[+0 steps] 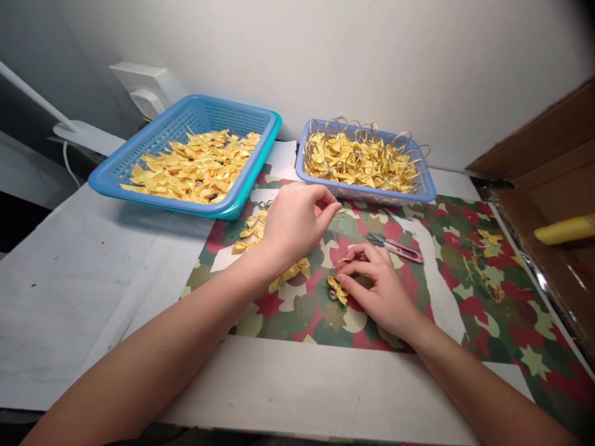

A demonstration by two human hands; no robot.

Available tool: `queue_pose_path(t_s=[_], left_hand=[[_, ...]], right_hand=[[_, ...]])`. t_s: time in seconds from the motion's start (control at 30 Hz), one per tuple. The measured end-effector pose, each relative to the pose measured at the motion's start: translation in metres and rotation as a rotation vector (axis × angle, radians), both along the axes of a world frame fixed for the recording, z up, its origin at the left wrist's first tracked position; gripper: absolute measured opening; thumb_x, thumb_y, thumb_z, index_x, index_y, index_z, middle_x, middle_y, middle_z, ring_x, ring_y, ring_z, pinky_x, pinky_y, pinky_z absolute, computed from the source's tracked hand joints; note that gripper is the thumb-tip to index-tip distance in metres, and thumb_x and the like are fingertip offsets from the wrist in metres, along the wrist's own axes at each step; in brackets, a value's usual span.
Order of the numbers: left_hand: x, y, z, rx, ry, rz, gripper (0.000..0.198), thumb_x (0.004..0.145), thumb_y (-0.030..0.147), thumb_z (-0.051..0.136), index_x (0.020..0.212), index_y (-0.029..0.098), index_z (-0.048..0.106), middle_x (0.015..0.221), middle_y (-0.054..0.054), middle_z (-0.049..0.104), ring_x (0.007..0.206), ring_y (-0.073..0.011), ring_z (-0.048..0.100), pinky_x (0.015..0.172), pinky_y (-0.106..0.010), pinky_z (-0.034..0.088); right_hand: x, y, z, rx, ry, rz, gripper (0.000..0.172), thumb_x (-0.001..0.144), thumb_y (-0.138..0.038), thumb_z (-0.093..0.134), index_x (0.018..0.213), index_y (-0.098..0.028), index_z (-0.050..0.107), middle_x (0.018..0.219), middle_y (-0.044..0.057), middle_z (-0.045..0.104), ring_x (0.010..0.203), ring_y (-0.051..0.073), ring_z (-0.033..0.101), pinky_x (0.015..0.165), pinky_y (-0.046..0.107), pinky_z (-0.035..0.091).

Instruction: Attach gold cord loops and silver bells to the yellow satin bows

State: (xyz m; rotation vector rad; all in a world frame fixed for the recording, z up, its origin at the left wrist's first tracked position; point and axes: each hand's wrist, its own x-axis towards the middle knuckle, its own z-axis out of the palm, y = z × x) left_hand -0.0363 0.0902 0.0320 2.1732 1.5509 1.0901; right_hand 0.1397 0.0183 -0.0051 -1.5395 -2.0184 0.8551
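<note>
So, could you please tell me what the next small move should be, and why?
Perhaps draw the thin strand gently snug with the left hand: it seems to run from there down to the yellow bow with the silver bell, which the right hand is holding.

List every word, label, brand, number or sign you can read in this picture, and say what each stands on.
None can be read: no lettering is legible on the blue basket, the lilac basket or the patterned sheet, whose stars are only decoration.
Any marking on the pink snips or white plug is too small to tell.
</note>
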Motion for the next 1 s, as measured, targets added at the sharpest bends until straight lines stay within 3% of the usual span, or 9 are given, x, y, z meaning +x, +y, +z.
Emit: queue_pose_path(t_s=[0.73, 1.0], left_hand=[[-0.0088, 0.0080, -0.0059, -0.003, 0.079, 0.016, 0.014, 0.083, 0.021, 0.062, 0.072, 0.017, 0.069, 0.072, -0.002, 0.073, 0.061, -0.0158, 0.059, 0.063, -0.028, 0.040], [-0.0091, 0.0091, -0.0079, -0.144, 0.117, -0.018, 0.014, 0.082, 0.026, 0.064, 0.073, 0.018, 0.072, 0.070, -0.003, 0.074, 0.062, -0.0177, 0.061, 0.061, -0.029, 0.041]], right_hand=[[-0.0011, -0.0051, 0.0047, 0.086, -0.027, 0.083, 0.019, 0.082, -0.015, 0.058, 0.066, -0.022, 0.064, 0.103, 0.006, 0.056, 0.103, 0.027, 0.048, 0.090, 0.049, 0.041], [0.0025, -0.0035, 0.0043, 0.219, 0.053, 0.125, 0.012, 0.083, -0.014, 0.062, 0.078, -0.024, 0.066, 0.095, 0.005, 0.065, 0.098, 0.025, 0.057, 0.088, 0.047, 0.043]])
